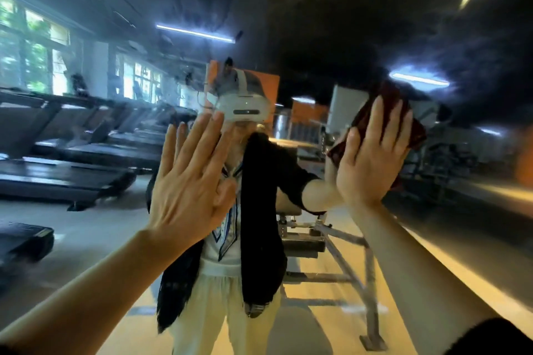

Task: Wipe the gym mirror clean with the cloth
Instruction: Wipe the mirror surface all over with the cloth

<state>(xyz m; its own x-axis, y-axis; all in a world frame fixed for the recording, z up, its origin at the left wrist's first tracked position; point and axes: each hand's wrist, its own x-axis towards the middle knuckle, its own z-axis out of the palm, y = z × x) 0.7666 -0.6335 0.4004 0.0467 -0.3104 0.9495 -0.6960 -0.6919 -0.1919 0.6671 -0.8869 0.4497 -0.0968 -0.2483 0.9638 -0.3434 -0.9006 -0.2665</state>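
Risk of slip: my right hand (pixel 372 153) only presses the dark red folded cloth (pixel 386 121) flat to the glass, fingers straight, nothing curled round it. If I lighten the pressure mid-stroke, I judge the cloth could slide out from under the palm and drop.
Risk of fresh marks: my left hand (pixel 187 181) is spread open and holds nothing, raised just beside the right one, close to the large wall mirror (pixel 86 210); I cannot tell whether it touches. If it leans on the glass, it would likely leave prints where I still have to wipe.
Risk of missed patches: the picture is blurred, so I cannot judge which areas are done; hasty strokes would likely skip the strip between my hands.
Cloth: deep maroon, soft, bunched in folds, its edges poking out above my right fingertips and below the heel of the palm.
Mirror: it fills the view ahead of both hands, hazy and streaked toward the upper right, reflecting treadmills to the left of my left hand and a metal bench frame below the right.
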